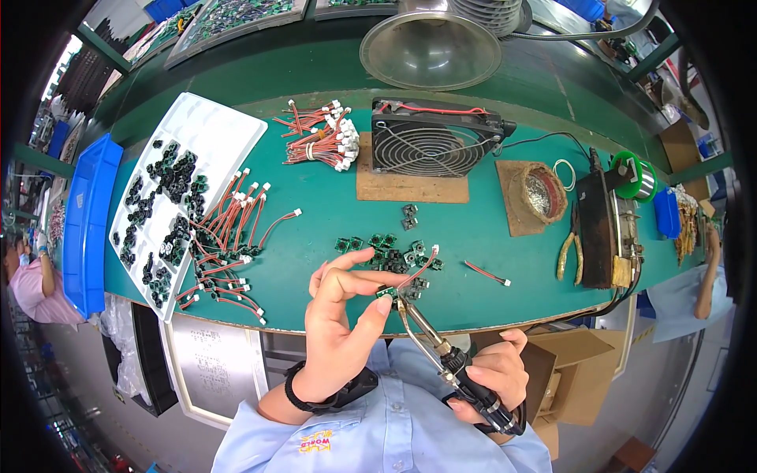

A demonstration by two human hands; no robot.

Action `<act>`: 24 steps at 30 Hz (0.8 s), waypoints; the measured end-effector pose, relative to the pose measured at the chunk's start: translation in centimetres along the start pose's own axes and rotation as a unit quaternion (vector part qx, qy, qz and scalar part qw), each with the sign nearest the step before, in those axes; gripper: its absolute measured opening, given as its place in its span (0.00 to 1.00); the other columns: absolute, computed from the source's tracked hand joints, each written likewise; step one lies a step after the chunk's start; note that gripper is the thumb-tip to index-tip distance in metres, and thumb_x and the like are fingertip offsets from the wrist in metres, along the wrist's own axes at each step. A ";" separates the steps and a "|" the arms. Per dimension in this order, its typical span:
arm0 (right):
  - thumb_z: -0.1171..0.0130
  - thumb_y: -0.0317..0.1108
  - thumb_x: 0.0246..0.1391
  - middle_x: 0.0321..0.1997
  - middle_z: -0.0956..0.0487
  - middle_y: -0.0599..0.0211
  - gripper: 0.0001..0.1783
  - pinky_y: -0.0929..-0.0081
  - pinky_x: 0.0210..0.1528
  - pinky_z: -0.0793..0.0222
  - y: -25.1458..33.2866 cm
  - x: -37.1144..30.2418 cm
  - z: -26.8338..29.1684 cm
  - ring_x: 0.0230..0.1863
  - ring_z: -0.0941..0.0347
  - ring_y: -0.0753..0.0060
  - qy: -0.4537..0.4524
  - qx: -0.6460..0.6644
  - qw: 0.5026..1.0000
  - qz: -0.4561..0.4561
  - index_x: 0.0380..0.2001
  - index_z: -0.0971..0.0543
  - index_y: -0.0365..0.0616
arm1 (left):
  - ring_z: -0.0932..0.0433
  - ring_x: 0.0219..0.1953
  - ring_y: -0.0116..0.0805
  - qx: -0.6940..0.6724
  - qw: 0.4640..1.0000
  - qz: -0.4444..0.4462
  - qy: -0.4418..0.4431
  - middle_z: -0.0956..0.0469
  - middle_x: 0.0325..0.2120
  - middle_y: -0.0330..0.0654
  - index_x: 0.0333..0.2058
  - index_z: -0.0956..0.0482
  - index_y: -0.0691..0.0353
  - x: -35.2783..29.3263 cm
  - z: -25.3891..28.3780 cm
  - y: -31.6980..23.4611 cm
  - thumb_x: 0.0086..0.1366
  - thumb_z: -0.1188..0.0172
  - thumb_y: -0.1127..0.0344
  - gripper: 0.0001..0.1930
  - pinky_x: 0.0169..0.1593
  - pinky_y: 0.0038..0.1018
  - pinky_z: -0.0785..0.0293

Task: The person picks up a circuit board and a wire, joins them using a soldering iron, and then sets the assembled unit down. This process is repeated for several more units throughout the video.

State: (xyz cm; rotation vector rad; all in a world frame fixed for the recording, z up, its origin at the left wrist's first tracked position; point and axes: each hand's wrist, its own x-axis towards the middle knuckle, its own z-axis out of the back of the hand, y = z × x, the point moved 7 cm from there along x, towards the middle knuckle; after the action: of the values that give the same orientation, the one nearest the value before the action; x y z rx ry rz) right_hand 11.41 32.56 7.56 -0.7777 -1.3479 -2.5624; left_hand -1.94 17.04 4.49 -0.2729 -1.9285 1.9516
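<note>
My left hand (335,331) pinches a small green board (386,293) with red leads between thumb and forefinger, fingers closed on it above the worktop (315,260) edge. Right hand (493,374) wrapped tight round the soldering iron (441,355), tip touching the board just beside my thumb; a slip there could burn skin or bridge pads

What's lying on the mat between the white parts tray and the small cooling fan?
In the head view, between the white tray and the fan lies a bundle of red wires with white connectors on the green mat.
</note>
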 end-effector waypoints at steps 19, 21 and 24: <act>0.30 0.43 0.32 0.21 0.24 0.74 0.21 0.65 0.48 0.46 -0.2 -0.1 0.1 0.24 0.31 0.74 -0.010 0.007 1.000 -0.015 0.32 0.22 0.48 | 0.42 0.59 0.42 0.008 1.000 -0.003 0.000 0.22 0.37 0.51 0.33 0.34 0.61 0.0 0.0 -0.1 0.58 0.46 0.73 0.07 0.60 0.41 0.49; 0.30 0.43 0.32 0.22 0.24 0.73 0.21 0.65 0.49 0.46 -0.2 0.1 0.4 0.24 0.31 0.74 -0.007 0.002 1.000 -0.008 0.33 0.22 0.48 | 0.42 0.59 0.42 0.013 1.000 -0.005 -0.003 0.22 0.36 0.51 0.33 0.34 0.61 0.0 0.1 -0.1 0.58 0.46 0.72 0.06 0.60 0.41 0.49; 0.31 0.43 0.34 0.23 0.24 0.71 0.22 0.65 0.50 0.46 -0.4 -0.2 0.9 0.25 0.31 0.75 -0.003 -0.006 1.000 0.005 0.35 0.23 0.47 | 0.41 0.58 0.42 -0.014 1.000 0.009 -0.007 0.22 0.36 0.51 0.32 0.33 0.61 0.1 0.1 -0.1 0.58 0.46 0.71 0.06 0.60 0.42 0.50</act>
State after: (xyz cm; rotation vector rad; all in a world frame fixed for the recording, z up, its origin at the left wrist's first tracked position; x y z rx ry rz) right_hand 11.76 33.50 7.61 -0.7915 -1.3274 -2.5657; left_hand -2.02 17.00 4.61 -0.2853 -1.9709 1.9439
